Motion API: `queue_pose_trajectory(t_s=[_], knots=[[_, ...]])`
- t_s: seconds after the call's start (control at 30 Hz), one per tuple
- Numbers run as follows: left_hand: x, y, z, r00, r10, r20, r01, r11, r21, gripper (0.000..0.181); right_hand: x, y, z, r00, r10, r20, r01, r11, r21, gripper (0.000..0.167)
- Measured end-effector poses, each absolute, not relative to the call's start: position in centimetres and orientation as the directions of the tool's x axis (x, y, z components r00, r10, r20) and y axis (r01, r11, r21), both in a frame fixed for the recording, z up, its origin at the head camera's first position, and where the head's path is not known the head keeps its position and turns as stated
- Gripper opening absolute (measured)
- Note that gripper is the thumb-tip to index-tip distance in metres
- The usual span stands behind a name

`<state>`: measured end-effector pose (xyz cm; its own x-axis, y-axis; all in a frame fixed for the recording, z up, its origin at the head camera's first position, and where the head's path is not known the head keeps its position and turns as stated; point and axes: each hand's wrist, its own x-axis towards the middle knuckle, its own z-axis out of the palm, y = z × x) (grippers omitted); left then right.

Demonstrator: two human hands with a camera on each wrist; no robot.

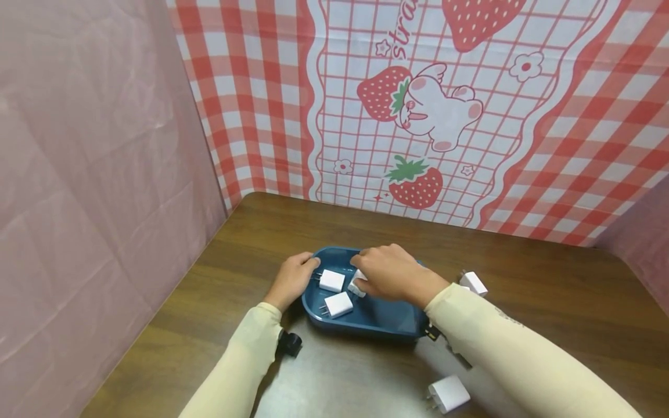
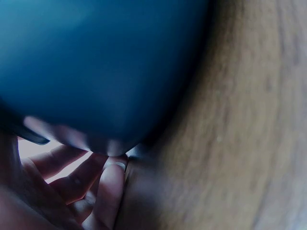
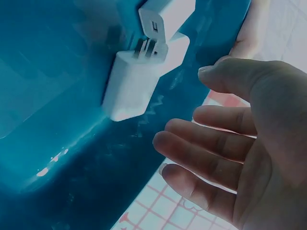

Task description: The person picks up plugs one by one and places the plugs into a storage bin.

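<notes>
A blue tray (image 1: pixel 389 316) stands on the table with three white plug-in chargers in its left half: one charger (image 1: pixel 331 281), a second charger (image 1: pixel 338 305) nearer the front, and a third (image 1: pixel 358 285) partly behind the right hand. My left hand (image 1: pixel 291 280) holds the tray's left end, thumb at the rim and fingers against the outer wall in the left wrist view. Over the tray, my right hand (image 1: pixel 394 271) is beside the third charger. In the right wrist view its fingers (image 3: pixel 206 148) are spread and apart from the chargers, holding nothing.
On the wooden table (image 1: pixel 209 325), a white charger (image 1: pixel 473 283) lies right of the tray, with another white piece partly hidden by the right sleeve. One more charger (image 1: pixel 449 393) lies at the front right. A checked strawberry cloth (image 1: pixel 272 104) hangs behind the table.
</notes>
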<state>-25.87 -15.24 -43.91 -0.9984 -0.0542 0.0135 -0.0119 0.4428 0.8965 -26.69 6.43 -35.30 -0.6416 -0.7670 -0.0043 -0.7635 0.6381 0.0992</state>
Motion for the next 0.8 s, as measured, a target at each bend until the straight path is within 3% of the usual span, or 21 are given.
queue_pose_trajectory(t_s=[0.37, 0.8], knots=[[-26.0, -15.2, -44.2, -0.998, -0.058, 0.029, -0.001, 0.455, 0.891, 0.033, -26.9, 7.1, -34.7, -0.651, -0.759, -0.002, -0.754, 0.646, 0.118, 0.036], [-25.9, -15.2, -44.1, -0.998, -0.063, 0.008, -0.021, 0.443, 0.896, 0.034, -26.0, 11.4, -33.5, -0.721, -0.689, 0.070, -0.686, 0.725, 0.061, 0.044]])
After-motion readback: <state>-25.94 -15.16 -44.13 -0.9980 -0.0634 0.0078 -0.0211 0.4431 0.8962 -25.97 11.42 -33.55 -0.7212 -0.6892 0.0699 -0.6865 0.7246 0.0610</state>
